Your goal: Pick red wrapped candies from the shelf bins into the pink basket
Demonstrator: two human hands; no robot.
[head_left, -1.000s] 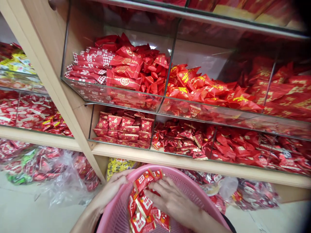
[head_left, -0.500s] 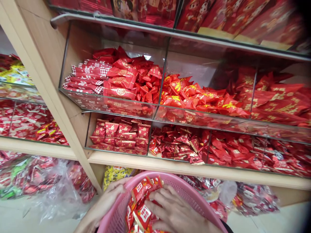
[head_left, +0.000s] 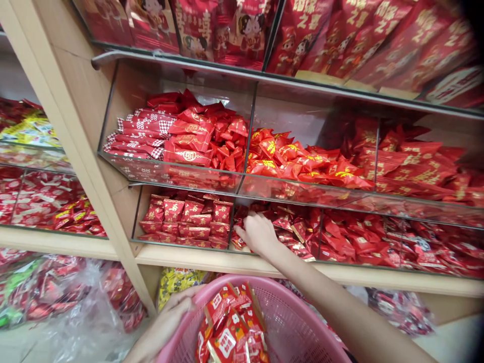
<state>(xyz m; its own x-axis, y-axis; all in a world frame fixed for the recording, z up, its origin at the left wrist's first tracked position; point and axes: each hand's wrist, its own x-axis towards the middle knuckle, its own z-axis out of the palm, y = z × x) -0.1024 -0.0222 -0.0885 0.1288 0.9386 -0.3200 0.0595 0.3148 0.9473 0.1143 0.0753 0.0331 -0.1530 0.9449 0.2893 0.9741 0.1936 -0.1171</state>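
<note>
My left hand [head_left: 172, 320] is closed on the left rim of a pink plastic basket [head_left: 298, 322] at the bottom of the view. Inside the basket lies a pile of red wrapped sweets [head_left: 232, 327] with white labels and orange print. My right hand [head_left: 257, 233] reaches over the basket into a low shelf compartment of dark red wrapped sweets [head_left: 285, 224]. Its fingers are curled down at the compartment's left end, thumb to the left; what lies under them is hidden. Small red packets with gold characters [head_left: 192, 217] stand stacked in the compartment just left of that hand.
A glass-fronted shelf above holds more red packets [head_left: 192, 131], with a glass edge [head_left: 310, 186] over my right hand. Large red bags [head_left: 234, 30] fill the top shelf. A wooden upright [head_left: 83, 156] stands left. Clear plastic bags of sweets [head_left: 83, 297] lie below it.
My right hand has left the sweets in the basket and moved up and forward into the low compartment. My left hand still grips the rim. The view has tilted up slightly.
</note>
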